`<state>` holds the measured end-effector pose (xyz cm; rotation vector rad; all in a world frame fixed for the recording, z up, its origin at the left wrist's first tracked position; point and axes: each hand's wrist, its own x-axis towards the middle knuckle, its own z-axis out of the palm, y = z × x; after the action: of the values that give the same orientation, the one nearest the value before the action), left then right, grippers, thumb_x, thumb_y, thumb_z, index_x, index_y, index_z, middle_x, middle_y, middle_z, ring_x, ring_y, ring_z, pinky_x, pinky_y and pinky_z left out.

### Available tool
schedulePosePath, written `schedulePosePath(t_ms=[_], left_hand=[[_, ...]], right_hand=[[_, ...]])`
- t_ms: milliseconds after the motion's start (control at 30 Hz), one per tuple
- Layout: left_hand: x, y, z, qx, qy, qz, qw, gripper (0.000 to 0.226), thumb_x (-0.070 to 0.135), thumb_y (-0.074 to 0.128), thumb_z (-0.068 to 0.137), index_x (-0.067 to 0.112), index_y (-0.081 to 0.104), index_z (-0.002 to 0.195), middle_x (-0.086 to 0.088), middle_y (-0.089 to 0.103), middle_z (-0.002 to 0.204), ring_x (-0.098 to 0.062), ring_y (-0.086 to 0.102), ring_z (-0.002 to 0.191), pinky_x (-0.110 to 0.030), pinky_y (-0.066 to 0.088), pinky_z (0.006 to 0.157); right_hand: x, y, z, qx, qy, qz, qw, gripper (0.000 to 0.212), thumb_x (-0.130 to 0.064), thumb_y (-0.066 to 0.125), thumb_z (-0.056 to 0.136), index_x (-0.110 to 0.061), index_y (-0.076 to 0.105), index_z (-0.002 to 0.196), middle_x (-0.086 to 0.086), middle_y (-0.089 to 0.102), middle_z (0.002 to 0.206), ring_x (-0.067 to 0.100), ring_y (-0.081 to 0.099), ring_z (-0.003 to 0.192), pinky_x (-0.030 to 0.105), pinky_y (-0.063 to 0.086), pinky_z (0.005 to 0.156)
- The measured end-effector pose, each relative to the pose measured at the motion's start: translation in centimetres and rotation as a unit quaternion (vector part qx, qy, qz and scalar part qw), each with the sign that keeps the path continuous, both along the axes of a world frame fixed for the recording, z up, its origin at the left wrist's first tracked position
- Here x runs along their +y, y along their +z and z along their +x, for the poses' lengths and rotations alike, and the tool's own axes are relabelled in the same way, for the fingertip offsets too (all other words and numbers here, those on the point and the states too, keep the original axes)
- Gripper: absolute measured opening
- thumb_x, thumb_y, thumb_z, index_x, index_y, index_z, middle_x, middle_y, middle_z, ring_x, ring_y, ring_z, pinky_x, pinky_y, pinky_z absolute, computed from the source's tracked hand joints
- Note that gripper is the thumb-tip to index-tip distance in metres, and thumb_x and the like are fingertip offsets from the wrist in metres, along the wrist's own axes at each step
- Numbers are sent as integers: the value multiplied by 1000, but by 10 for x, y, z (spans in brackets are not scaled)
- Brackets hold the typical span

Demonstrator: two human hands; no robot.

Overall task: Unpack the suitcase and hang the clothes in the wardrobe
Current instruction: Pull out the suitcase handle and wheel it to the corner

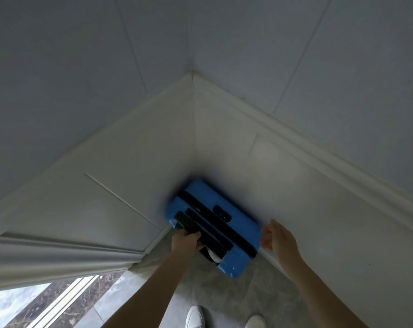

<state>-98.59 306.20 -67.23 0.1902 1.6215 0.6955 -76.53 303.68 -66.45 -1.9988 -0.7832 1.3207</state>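
Observation:
A blue hard-shell suitcase [226, 209] stands upright in the corner where two white panelled walls meet, seen from above. Its zip line and black pull handle [191, 224] run across the top. My left hand [185, 241] grips the black pull handle from the near side. My right hand [277, 235] hovers beside the suitcase's right end, fingers relaxed and holding nothing. The suitcase is closed, so no clothes show. No wardrobe is in view.
White wainscot walls [283, 176] close in the corner on both sides. The floor [200, 285] is grey stone tile. A threshold strip and darker marble band [66, 301] lie at the lower left. My white shoes [195, 317] stand just below the suitcase.

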Motion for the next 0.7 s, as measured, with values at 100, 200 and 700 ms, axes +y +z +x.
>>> schedulePosePath(t_ms=[100,200,700], left_hand=[[7,-14,7,4,-1,7,1000,31,-7,55,87,-6,54,118,-17,64,100,-32,65,92,-35,54,77],[20,-23,13,-2,-13,14,1000,31,-6,57,87,-5,54,118,-20,64,108,-32,65,95,-35,54,78],[14,-29,-65,71,-9,-6,997,21,31,49,94,14,61,91,-1,62,92,-17,58,78,-33,46,75]], right_hand=[[-9,-15,0,-27,42,-23,999,32,-22,39,100,-6,60,82,12,65,74,25,61,73,25,48,68],[-13,-26,-17,-47,117,-34,991,23,-23,45,96,-7,60,90,10,65,85,22,62,79,25,46,69],[30,-43,-120,51,190,-75,978,14,-24,56,92,-15,65,87,1,63,70,11,59,64,23,50,67]])
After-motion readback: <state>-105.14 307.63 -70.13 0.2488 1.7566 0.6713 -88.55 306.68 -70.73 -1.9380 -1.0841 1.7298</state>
